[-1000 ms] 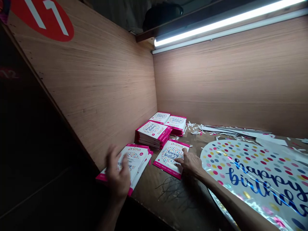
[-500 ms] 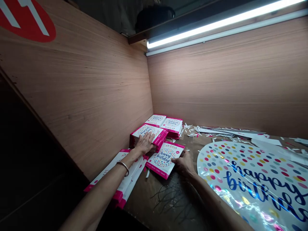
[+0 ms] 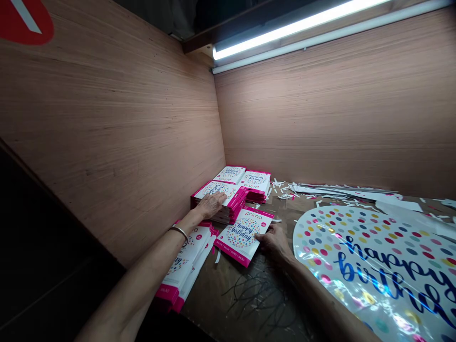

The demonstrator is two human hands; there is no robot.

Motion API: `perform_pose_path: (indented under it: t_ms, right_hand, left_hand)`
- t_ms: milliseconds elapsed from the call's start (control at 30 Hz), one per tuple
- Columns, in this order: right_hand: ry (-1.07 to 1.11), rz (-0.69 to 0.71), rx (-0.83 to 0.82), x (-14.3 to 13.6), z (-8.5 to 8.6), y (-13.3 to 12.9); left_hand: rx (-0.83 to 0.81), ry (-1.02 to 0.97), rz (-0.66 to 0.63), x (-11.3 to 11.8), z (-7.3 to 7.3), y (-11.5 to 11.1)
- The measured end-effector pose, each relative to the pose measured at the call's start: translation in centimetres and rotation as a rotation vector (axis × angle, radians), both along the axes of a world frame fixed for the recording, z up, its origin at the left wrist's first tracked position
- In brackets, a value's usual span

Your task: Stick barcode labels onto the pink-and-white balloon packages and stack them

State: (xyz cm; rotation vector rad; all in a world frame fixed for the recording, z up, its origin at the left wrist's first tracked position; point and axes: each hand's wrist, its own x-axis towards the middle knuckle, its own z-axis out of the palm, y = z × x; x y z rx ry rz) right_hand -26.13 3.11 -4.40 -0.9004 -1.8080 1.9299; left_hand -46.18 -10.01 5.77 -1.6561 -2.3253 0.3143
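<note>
My left hand (image 3: 211, 205), a bangle at its wrist, lies with its fingers stretched over the front end of a stack of white and pink packets (image 3: 213, 189) against the left panel. My right hand (image 3: 273, 242) pinches the right edge of a single happy birthday packet (image 3: 242, 233), thumb on top. This packet lies tilted just in front of the stack, its print facing up. More packets (image 3: 190, 259) lie overlapping under and beside my left forearm, which hides part of them.
Two further packet stacks (image 3: 255, 179) stand in the back corner. A large dotted happy birthday sheet (image 3: 320, 237) with a glossy surface covers the right side. Paper strips (image 3: 342, 191) and scraps lie along the back panel. Dark thin strands (image 3: 252, 294) lie near the front.
The stack under my left hand now sits more squarely against the stacks behind. My left hand has slid slightly towards the left panel. My right hand keeps its pinch, and the view has shifted a little.
</note>
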Motion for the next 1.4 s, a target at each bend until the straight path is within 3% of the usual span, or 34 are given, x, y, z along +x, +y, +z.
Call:
perform_pose_path:
  t_ms: [533,833,933,1033,1167,1300,1400]
  right_hand:
    - [0.01,-0.017,0.003,-0.5,-1.3,0.3]
    - [-0.021,-0.046,-0.036,-0.4,-0.8,0.3]
    - [-0.038,-0.048,-0.092,-0.5,-0.5,0.4]
    - [-0.05,-0.017,-0.171,0.1,0.3,0.6]
    - [-0.025,-0.021,-0.205,2.8,2.1,1.0]
    - [0.093,-0.096,-0.124,6.5,5.6,2.3]
    - [0.23,-0.201,0.109,9.2,8.9,3.2]
  left_hand:
    - [-0.034,0.094,-0.086,-0.7,-0.1,-0.2]
    - [0.037,0.163,0.026,0.0,-1.2,0.4]
    - [0.034,0.158,0.033,0.0,-1.0,0.6]
    - [0.036,0.158,0.025,0.3,0.3,0.4]
    - [0.08,0.18,-0.001,2.4,3.6,-0.7]
    - [0.212,0.231,0.005,7.3,7.0,-2.6]
    - [0.489,0.209,0.009,12.3,8.4,-2.9]
